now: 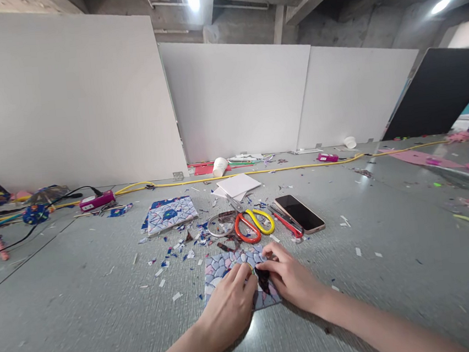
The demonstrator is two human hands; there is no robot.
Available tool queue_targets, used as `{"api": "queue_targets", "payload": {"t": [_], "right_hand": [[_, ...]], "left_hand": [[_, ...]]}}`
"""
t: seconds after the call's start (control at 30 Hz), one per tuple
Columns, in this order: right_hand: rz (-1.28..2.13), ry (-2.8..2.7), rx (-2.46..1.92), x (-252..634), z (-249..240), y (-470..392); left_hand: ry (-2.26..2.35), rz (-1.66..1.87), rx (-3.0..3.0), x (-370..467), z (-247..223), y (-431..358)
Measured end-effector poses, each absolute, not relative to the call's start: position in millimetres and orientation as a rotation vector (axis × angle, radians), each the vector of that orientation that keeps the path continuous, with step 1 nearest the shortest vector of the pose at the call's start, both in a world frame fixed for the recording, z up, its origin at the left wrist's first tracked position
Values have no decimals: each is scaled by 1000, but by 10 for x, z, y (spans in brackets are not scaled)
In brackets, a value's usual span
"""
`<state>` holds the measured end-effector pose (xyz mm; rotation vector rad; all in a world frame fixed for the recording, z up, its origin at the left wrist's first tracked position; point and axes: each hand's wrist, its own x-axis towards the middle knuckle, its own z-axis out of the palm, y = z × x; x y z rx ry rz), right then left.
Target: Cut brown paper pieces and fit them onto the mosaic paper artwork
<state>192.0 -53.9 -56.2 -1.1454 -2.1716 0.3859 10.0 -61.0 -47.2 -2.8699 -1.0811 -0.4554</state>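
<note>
A square board (218,265) with a stone-like pattern in lilac, grey and pink lies flat on the table before me. My left hand (231,301) rests across its lower left part with fingers curled in; what the fingertips pinch, if anything, is hidden. At the board's right side, my right hand (296,280) pinches a dark, shiny, crumpled scrap (263,280) between thumb and fingers, just over the pattern. Scissors (249,224) with red and yellow handles lie beyond the board, beside a clear ring-shaped roll (219,233). A red-handled tool (287,222) lies against a phone (302,213).
A second patterned board (172,214) with a blue centre lies at the left, near blank white squares (239,185). Blue and white scraps (179,248) litter the table. Behind run a yellow cable (283,169), a tipped paper cup (219,167) and white upright panels (243,97).
</note>
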Motion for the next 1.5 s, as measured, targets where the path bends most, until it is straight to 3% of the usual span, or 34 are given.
{"api": "queue_targets", "payload": {"t": [0.37,0.57,1.5], "right_hand": [[385,-1995,-1155,1946,-545,-523],[377,-1949,-1205,1950,-542,-507],[392,-1939,-1185,1951,-548,-490]], "left_hand": [[-1158,-613,-2891,87,-406,-606],[-1104,-459,-3094,60,-334,-593],[-833,-452,-3162,63,-279,-682]]}}
